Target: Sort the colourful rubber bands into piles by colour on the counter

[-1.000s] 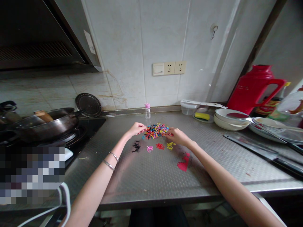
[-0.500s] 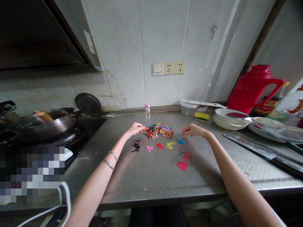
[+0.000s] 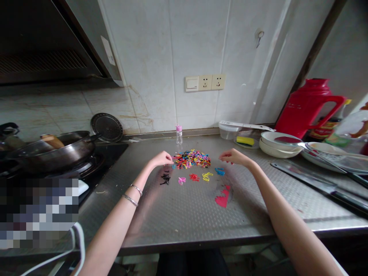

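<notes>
A mixed heap of small colourful rubber bands (image 3: 193, 158) lies on the metal counter. At the heap's left edge is my left hand (image 3: 162, 158), fingers pinched together; whatever they hold is too small to make out. My right hand (image 3: 234, 157) hovers just above and right of the blue rubber bands (image 3: 220, 171), its fingers slightly apart with no band showing in them. In front of the heap lie separate little groups: black rubber bands (image 3: 165, 178), pink rubber bands (image 3: 181, 180), red rubber bands (image 3: 194, 177) and yellow rubber bands (image 3: 207, 176).
A small pink-capped bottle (image 3: 179, 134) stands behind the heap. A torn red piece (image 3: 222, 196) lies nearer me. To the right are a cleaver (image 3: 304, 178), stacked bowls (image 3: 280, 147), a yellow sponge (image 3: 245, 141) and a red thermos (image 3: 307, 107). A pan (image 3: 57, 153) sits on the stove at left.
The blue band that hung from my right fingers is gone from them, and the blue group looks a little different. My left hand has shifted slightly left and down along the heap's edge.
</notes>
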Action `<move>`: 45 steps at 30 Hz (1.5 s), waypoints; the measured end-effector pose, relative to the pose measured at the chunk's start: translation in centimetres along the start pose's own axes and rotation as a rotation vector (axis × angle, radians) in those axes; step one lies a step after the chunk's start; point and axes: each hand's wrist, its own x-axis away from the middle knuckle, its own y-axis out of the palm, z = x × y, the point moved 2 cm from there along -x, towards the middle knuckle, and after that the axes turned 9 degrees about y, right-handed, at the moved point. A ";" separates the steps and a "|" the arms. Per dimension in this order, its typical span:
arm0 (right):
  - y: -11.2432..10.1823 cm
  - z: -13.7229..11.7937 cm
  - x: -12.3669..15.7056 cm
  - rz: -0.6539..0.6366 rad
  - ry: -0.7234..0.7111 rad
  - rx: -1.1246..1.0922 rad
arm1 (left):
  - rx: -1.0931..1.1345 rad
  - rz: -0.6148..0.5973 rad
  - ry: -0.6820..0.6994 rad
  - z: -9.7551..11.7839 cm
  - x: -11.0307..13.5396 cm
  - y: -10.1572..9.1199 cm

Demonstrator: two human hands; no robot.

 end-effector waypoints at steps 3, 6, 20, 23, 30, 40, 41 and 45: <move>0.1 -0.1 -0.3 0.036 -0.031 -0.004 | -0.034 -0.047 0.002 0.0 0.0 0.2; 0.3 -0.1 -0.5 0.049 -0.046 0.012 | -0.035 -0.080 0.018 0.1 -0.1 0.6; 0.6 0.0 -0.9 0.090 -0.058 0.037 | 0.067 -0.038 0.014 1.0 0.0 0.9; 0.5 -0.5 -0.6 0.107 -0.071 0.025 | 0.140 0.053 0.034 3.1 -0.2 0.6; 0.3 -1.7 0.3 0.165 -0.095 -0.008 | 0.198 0.114 0.278 8.8 -3.5 4.0; 0.2 -1.7 0.1 0.229 -0.167 0.049 | -0.148 -0.073 0.345 15.1 -7.4 11.8; 0.2 -1.7 0.1 0.234 -0.169 0.056 | -0.184 -0.089 0.339 15.3 -7.5 12.2; 0.2 -1.5 0.0 0.254 -0.159 0.060 | -0.305 -0.141 0.340 15.6 -8.0 13.1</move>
